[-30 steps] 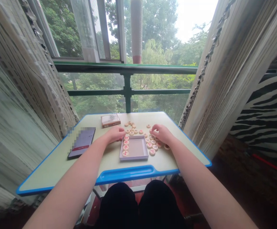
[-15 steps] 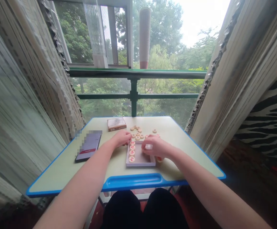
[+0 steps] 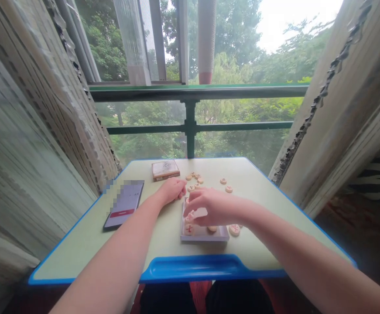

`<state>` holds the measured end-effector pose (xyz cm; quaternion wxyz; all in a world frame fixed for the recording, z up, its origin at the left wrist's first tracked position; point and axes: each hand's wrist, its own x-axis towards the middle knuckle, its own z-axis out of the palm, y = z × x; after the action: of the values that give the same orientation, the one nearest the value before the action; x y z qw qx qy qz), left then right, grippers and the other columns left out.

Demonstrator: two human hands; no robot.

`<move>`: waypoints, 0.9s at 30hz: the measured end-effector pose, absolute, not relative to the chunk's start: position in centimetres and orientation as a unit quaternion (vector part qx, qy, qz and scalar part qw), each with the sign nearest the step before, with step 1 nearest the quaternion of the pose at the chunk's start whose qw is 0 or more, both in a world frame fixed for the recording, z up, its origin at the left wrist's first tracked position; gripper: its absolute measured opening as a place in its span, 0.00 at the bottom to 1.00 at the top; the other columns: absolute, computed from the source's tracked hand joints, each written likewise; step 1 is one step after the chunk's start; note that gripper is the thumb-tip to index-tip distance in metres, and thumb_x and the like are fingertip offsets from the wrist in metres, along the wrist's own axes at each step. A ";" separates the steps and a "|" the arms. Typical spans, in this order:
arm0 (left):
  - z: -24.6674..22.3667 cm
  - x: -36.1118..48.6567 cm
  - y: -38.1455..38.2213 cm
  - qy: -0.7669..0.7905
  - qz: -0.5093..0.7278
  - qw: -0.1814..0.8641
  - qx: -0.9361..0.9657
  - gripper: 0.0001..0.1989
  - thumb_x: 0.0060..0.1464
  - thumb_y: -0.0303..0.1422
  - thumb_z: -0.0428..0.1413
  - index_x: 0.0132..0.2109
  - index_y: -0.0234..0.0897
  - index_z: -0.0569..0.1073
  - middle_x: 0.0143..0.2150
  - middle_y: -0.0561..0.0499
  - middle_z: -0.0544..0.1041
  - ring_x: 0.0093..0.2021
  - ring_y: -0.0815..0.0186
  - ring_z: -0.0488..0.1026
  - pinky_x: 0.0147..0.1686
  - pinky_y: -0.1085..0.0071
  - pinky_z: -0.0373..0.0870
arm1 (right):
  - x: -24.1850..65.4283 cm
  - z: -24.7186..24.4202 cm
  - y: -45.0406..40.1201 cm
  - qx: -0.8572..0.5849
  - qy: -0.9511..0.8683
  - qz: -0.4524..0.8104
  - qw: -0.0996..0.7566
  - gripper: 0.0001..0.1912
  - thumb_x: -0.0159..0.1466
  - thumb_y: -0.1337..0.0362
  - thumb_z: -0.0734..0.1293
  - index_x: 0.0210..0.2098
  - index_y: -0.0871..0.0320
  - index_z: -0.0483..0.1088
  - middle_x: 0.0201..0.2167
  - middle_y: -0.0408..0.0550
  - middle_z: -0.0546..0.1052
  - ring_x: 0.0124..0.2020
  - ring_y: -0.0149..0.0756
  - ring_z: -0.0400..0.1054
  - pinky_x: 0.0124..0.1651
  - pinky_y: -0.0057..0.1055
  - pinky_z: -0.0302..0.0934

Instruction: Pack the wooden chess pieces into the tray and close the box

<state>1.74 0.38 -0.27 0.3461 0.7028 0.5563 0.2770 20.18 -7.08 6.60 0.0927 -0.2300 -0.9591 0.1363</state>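
Though whether its curved fingers (image 3: 195,202) pinch is unclear, the right hand (image 3: 218,206) has shifted left over the tray (image 3: 204,238).

Tray (image 3: 204,238) partly hidden behind right hand (image 3: 213,206), phone (image 3: 129,203) partly pixelated, forearms (image 3: 121,248) cut off

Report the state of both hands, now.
Left hand: fingers curled near the tray; cannot tell if it holds anything.
Right hand: fingers curved over the tray; cannot tell if it holds anything.
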 end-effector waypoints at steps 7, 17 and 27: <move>-0.6 1.9 1.0 0.565 0.260 0.338 0.707 0.18 0.50 0.40 0.44 0.21 0.35 0.68 0.13 0.55 0.66 0.13 0.73 0.57 0.17 0.75 0.55 | 19.8 5.1 -7.7 -0.194 -0.971 0.128 0.055 0.16 0.53 0.69 0.67 0.40 0.52 0.74 0.34 0.45 0.69 0.35 0.33 0.63 0.40 0.28 0.58; -0.7 1.7 0.9 0.561 0.263 0.342 0.706 0.18 0.50 0.40 0.44 0.21 0.35 0.68 0.14 0.54 0.66 0.13 0.73 0.58 0.17 0.75 0.54 | 20.8 4.8 -6.5 -0.209 -0.955 0.188 0.097 0.09 0.53 0.68 0.68 0.35 0.57 0.74 0.35 0.46 0.69 0.36 0.32 0.63 0.40 0.28 0.59; -0.5 1.8 0.7 0.578 0.257 0.350 0.691 0.16 0.48 0.39 0.45 0.22 0.34 0.68 0.14 0.54 0.66 0.13 0.74 0.57 0.15 0.76 0.52 | 22.6 6.4 -6.6 -0.315 -0.929 0.189 0.032 0.08 0.50 0.65 0.69 0.32 0.56 0.75 0.32 0.45 0.71 0.33 0.33 0.64 0.34 0.26 0.57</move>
<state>1.80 0.67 -0.51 0.3502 0.6906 0.5785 0.2566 22.56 -6.59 6.36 0.0324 -0.3152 -0.9294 0.1892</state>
